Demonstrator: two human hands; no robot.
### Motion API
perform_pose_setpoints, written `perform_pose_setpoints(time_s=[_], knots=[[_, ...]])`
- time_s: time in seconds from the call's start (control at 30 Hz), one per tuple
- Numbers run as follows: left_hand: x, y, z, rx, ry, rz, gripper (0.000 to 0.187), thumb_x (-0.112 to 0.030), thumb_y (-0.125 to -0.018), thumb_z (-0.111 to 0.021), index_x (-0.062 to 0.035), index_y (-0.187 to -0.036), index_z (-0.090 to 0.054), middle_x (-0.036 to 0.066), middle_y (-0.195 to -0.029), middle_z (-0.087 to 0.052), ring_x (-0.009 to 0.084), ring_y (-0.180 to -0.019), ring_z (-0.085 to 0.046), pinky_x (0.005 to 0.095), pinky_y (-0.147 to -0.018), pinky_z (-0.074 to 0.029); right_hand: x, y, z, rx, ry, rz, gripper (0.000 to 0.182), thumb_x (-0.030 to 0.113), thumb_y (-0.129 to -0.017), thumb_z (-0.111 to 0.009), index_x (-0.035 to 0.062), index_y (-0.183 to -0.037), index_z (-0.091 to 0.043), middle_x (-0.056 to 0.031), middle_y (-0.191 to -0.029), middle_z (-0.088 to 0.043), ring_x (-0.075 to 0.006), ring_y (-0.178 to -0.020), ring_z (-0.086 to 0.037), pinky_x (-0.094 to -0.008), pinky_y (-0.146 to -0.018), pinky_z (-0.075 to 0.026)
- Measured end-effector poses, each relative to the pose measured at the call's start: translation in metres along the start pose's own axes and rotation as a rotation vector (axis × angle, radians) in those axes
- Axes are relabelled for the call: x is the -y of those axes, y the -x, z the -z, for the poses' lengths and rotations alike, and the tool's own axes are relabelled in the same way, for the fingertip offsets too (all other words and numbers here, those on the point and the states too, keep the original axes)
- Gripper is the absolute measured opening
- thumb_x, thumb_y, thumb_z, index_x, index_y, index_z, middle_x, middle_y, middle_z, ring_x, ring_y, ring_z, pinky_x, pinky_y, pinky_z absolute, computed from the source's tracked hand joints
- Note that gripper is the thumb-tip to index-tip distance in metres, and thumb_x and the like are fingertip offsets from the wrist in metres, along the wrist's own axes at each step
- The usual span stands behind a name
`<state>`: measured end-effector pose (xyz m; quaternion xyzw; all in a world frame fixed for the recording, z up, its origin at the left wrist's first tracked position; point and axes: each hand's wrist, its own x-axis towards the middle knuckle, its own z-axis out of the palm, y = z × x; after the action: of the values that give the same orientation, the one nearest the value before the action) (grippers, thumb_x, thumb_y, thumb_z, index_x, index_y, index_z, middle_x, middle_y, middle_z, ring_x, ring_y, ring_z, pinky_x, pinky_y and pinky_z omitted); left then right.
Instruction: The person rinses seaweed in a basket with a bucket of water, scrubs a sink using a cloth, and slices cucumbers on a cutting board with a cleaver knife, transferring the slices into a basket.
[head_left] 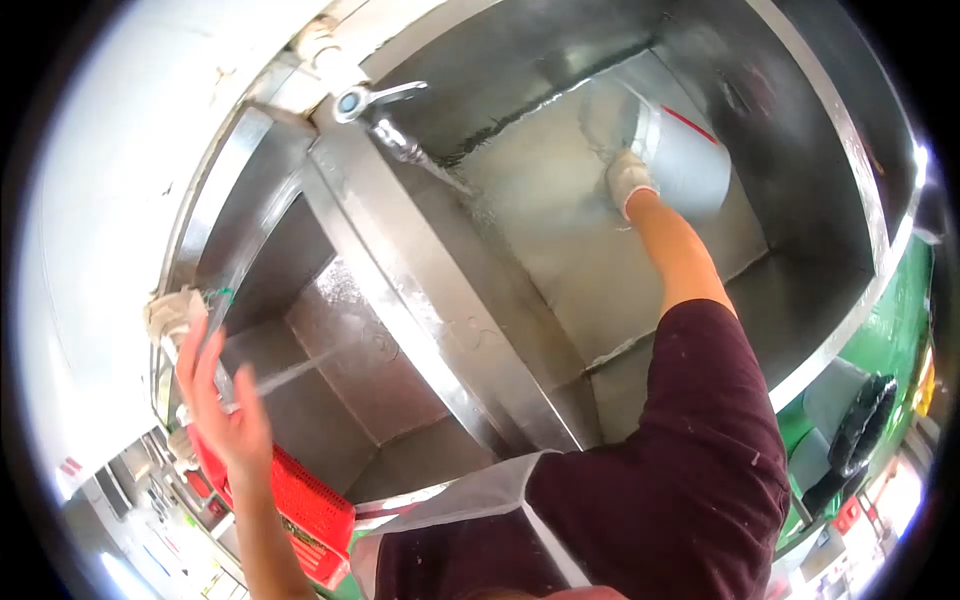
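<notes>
Right hand (630, 178) — gloved — presses a bucket (680, 160) inside the sink (560, 250); left hand (222, 400) spread wide, holding nothing, beside a red crate (315, 510).

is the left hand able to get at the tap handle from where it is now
Probably yes, with a stretch. The left hand is raised open at the rim of the near sink basin, holding nothing, and the tap handle sits farther along the divider with nothing between them. The right hand is busy on the bucket.
</notes>
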<state>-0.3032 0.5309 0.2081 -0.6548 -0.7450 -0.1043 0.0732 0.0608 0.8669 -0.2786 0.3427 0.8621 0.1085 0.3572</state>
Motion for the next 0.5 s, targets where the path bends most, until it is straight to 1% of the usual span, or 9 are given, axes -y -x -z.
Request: perform_pose_setpoints(time_s=[0.03, 0.1, 0.13, 0.2, 0.3, 0.37, 0.4, 0.47, 0.5], knots=[[-0.016, -0.039, -0.026, -0.036, 0.078, -0.184, 0.044, 0.006, -0.083, -0.058, 0.0009, -0.127, -0.057, 0.019, -0.139, -0.05, 0.0351, -0.131, -0.046, 0.044, -0.111, -0.033, 0.003, 0.0, -0.008, 0.026, -0.085, 0.018, 0.022, 0.02, -0.086, -0.064, 0.0169, -0.105, -0.075, -0.0054, -0.11, -0.071, -0.0223, -0.105, -0.066, -0.0367, -0.091, -0.05], [-0.056, -0.105, -0.074, -0.104, 0.185, -0.256, 0.042, 0.0, -0.084, -0.061, -0.0009, -0.126, -0.058, 0.017, -0.138, -0.051, 0.0338, -0.129, -0.047, 0.0431, -0.11, -0.034, 0.0, 0.005, -0.017, 0.082, -0.242, 0.04, 0.022, 0.017, -0.088, -0.061, 0.0134, -0.104, -0.075, -0.0113, -0.112, -0.07, -0.0253, -0.102, -0.067, -0.0387, -0.088, -0.052], [-0.072, -0.132, -0.095, -0.142, 0.264, -0.281, 0.042, -0.004, -0.085, -0.062, -0.002, -0.127, -0.058, 0.016, -0.139, -0.051, 0.0329, -0.129, -0.048, 0.0429, -0.109, -0.034, -0.015, 0.021, -0.019, 0.079, -0.2, 0.105, 0.02, 0.016, -0.086, -0.061, 0.0131, -0.1, -0.075, -0.0104, -0.107, -0.071, -0.0254, -0.099, -0.067, -0.0383, -0.084, -0.053], [-0.09, -0.17, -0.139, -0.254, 0.274, -0.344, 0.034, -0.013, -0.087, -0.065, -0.006, -0.12, -0.061, 0.011, -0.127, -0.059, 0.0292, -0.119, -0.054, 0.0427, -0.104, -0.036, -0.05, 0.065, 0.008, 0.064, -0.125, 0.244, 0.016, 0.015, -0.084, -0.063, 0.0127, -0.094, -0.076, -0.0086, -0.098, -0.071, -0.0255, -0.092, -0.069, -0.0376, -0.077, -0.054], [-0.103, -0.175, -0.163, -0.227, 0.12, -0.18, 0.02, -0.019, -0.086, -0.067, -0.0082, -0.103, -0.064, 0.007, -0.105, -0.064, 0.0272, -0.105, -0.057, 0.0415, -0.097, -0.037, -0.085, 0.127, 0.056, 0.027, -0.001, 0.503, 0.012, 0.013, -0.08, -0.065, 0.012, -0.083, -0.076, -0.0059, -0.083, -0.073, -0.0258, -0.083, -0.072, -0.0365, -0.067, -0.055], [-0.096, -0.171, -0.159, -0.224, 0.252, -0.258, 0.013, -0.019, -0.086, -0.067, -0.008, -0.092, -0.063, 0.006, -0.091, -0.061, 0.0269, -0.096, -0.057, 0.0416, -0.093, -0.037, -0.089, 0.168, 0.062, -0.135, 0.207, 0.536, 0.018, 0.014, -0.083, -0.061, 0.0118, -0.093, -0.076, -0.0082, -0.092, -0.072, -0.0271, -0.081, -0.071, -0.0406, -0.073, -0.055], [-0.096, -0.172, -0.154, -0.243, 0.334, -0.315, 0.013, -0.019, -0.086, -0.067, -0.0079, -0.086, -0.062, 0.005, -0.084, -0.06, 0.0268, -0.091, -0.057, 0.0417, -0.092, -0.037, -0.105, 0.19, 0.06, -0.203, 0.32, 0.525, 0.021, 0.015, -0.084, -0.059, 0.0116, -0.098, -0.075, -0.0093, -0.096, -0.072, -0.0278, -0.08, -0.071, -0.0426, -0.077, -0.055], [-0.076, -0.173, -0.158, -0.323, 0.411, -0.567, 0.016, -0.017, -0.087, -0.065, -0.0053, -0.077, -0.059, 0.007, -0.078, -0.057, 0.0272, -0.087, -0.057, 0.0433, -0.097, -0.036, -0.088, 0.161, -0.049, -0.126, -0.305, 0.611, 0.023, 0.024, -0.089, -0.053, 0.0073, -0.087, -0.069, -0.0085, -0.086, -0.067, -0.0333, -0.074, -0.064, -0.0418, -0.067, -0.052], [-0.067, -0.168, -0.153, -0.276, 0.498, -0.604, 0.016, -0.014, -0.087, -0.063, -0.0046, -0.075, -0.057, 0.006, -0.077, -0.055, 0.0268, -0.087, -0.057, 0.0436, -0.1, -0.035, -0.072, 0.179, -0.029, -0.171, -0.105, 0.485, 0.022, 0.022, -0.088, -0.054, 0.006, -0.087, -0.069, -0.0095, -0.083, -0.067, -0.0329, -0.069, -0.063, -0.0422, -0.062, -0.052]])
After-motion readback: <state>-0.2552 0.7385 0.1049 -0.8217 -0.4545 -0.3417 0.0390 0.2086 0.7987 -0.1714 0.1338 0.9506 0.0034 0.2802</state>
